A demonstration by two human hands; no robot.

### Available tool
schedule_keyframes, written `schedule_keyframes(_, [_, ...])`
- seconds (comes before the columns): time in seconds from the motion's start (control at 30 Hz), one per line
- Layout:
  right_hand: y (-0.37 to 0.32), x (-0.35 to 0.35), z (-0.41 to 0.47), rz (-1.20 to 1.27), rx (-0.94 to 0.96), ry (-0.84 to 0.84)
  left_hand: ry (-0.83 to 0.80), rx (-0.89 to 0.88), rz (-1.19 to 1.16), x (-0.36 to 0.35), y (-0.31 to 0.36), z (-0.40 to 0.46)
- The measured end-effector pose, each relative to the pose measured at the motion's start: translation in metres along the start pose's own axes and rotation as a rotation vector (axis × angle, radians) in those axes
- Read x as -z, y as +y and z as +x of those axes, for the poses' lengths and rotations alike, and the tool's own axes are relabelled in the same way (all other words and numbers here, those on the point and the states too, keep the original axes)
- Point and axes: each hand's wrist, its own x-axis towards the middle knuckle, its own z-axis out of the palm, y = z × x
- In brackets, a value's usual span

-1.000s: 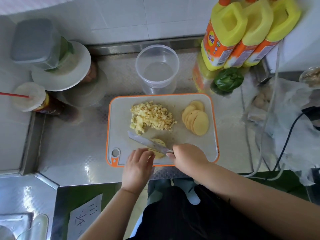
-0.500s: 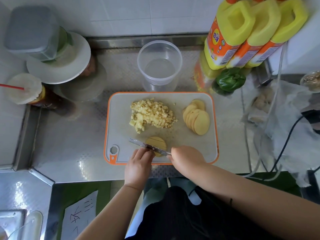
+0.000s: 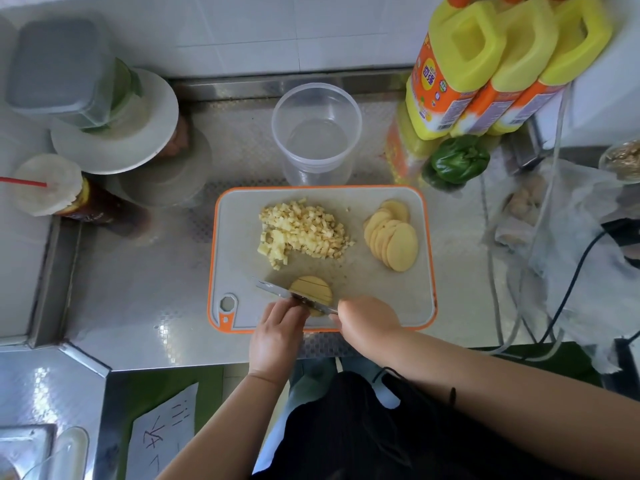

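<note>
A grey cutting board (image 3: 242, 244) with an orange rim lies on the steel counter. On it are a pile of diced potato (image 3: 301, 232), a fanned stack of potato slices (image 3: 393, 237) and, near the front edge, one round slice stack (image 3: 311, 289) cut into strips. My right hand (image 3: 367, 322) grips the handle of a knife (image 3: 277, 292) whose blade lies across that slice. My left hand (image 3: 280, 329) rests its curled fingertips on the near part of the slice, just behind the blade.
A clear plastic tub (image 3: 317, 133) stands behind the board. Yellow bottles (image 3: 485, 64) and a green pepper (image 3: 457, 161) are at the back right, cables and a plastic bag (image 3: 571, 237) on the right. Plates, a lidded box (image 3: 59, 64) and a cup with a straw (image 3: 48, 185) fill the left.
The knife has worked its way nearer across the slice, leaving more strip cuts showing behind the blade. Both hands stay at the board's front edge; the camera view shifted slightly.
</note>
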Motion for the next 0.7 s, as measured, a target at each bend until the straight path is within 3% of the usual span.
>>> schedule_keyframes(0.23, [-0.001, -0.005, -0.001, 0.006, 0.013, 0.055, 0.124, 0.012, 0.067, 0.045, 0.021, 0.033])
schedule_keyframes(0.27, [-0.002, -0.006, -0.003, -0.013, 0.016, 0.083, 0.014, 0.009, 0.116, 0.053, 0.026, 0.051])
schedule_keyframes(0.37, [-0.006, -0.01, -0.007, -0.028, -0.008, 0.132, -0.628, -0.012, 0.313, 0.055, 0.04, 0.093])
schedule_keyframes(0.4, [-0.008, -0.007, -0.009, -0.019, -0.027, 0.12, -0.769, -0.04, 0.389, 0.052, 0.043, 0.099])
schedule_keyframes(0.47, [-0.012, -0.004, -0.007, -0.021, -0.055, 0.118, -0.871, -0.072, 0.445, 0.044, 0.043, 0.103])
schedule_keyframes(0.7, [-0.002, -0.012, -0.006, -0.025, -0.015, 0.095, -0.946, -0.139, 0.484, 0.038, 0.044, 0.11])
